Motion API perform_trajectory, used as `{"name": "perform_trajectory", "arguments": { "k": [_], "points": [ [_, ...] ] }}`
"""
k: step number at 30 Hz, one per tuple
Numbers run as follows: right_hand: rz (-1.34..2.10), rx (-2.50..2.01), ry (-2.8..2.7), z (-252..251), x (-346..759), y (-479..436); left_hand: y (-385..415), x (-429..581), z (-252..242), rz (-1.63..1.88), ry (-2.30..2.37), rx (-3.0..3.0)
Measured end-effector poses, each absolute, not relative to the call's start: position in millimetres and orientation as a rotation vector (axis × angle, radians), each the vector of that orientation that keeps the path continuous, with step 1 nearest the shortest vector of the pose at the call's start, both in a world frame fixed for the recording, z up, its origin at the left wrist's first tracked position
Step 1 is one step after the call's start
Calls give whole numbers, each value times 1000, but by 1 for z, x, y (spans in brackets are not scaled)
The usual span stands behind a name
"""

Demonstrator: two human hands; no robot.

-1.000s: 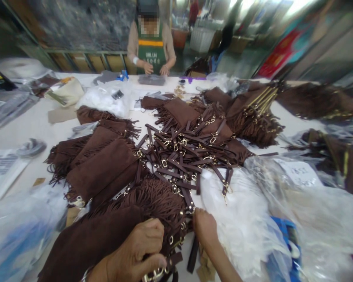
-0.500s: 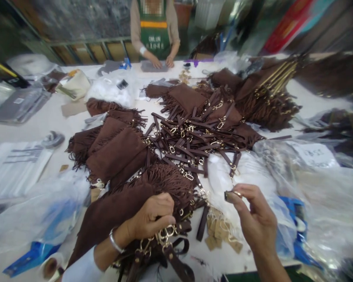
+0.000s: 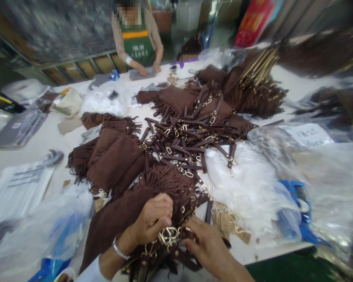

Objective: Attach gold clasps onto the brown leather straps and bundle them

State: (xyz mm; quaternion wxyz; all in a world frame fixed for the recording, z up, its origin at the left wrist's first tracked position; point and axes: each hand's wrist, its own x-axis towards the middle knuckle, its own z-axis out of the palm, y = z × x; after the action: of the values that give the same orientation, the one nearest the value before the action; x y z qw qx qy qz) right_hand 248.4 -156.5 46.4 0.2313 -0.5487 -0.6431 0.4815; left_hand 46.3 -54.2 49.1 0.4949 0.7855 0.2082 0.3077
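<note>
My left hand (image 3: 154,217) is curled closed over a bunch of gold snap clasps (image 3: 168,235). Brown leather straps (image 3: 181,256) hang from them. My right hand (image 3: 207,243) is up against the bunch from the right, thumb and fingertips pinched around a brown strap with gold hardware; its far end is hidden by the fingers. Under and behind my left hand lies a dark brown fringed suede bag (image 3: 120,211). A tangled heap of similar straps (image 3: 179,137) with gold clasps lies just beyond both hands.
More brown fringed bags (image 3: 114,156) lie at left. Bags with gold zippers (image 3: 261,64) are piled at back right. Clear plastic bags (image 3: 326,188), a white bag (image 3: 238,184) and cardboard tags (image 3: 232,227) lie at right. Across the table stands a person in a green apron (image 3: 139,45).
My right hand has come left and down from beside the white bag to the clasps at my left hand, carrying a small strap piece. The view has shifted slightly.
</note>
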Motion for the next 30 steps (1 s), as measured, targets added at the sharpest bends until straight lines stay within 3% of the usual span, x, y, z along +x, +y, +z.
{"name": "perform_trajectory", "arguments": {
  "k": [5,10,18,23,30],
  "points": [
    [1059,-1555,-2062,52,241,-180,-54,46,50,766,482,1904],
    [1108,-1270,-2146,30,201,-210,-57,44,46,800,460,1891],
    [1144,-1520,-1476,28,226,-189,-59,45,45,764,494,1888],
    [1271,-1498,-1483,21,213,-197,-60,45,45,774,514,1882],
    [1704,-1412,-1001,33,214,-199,-59,43,52,719,532,1919]
  ]
}}
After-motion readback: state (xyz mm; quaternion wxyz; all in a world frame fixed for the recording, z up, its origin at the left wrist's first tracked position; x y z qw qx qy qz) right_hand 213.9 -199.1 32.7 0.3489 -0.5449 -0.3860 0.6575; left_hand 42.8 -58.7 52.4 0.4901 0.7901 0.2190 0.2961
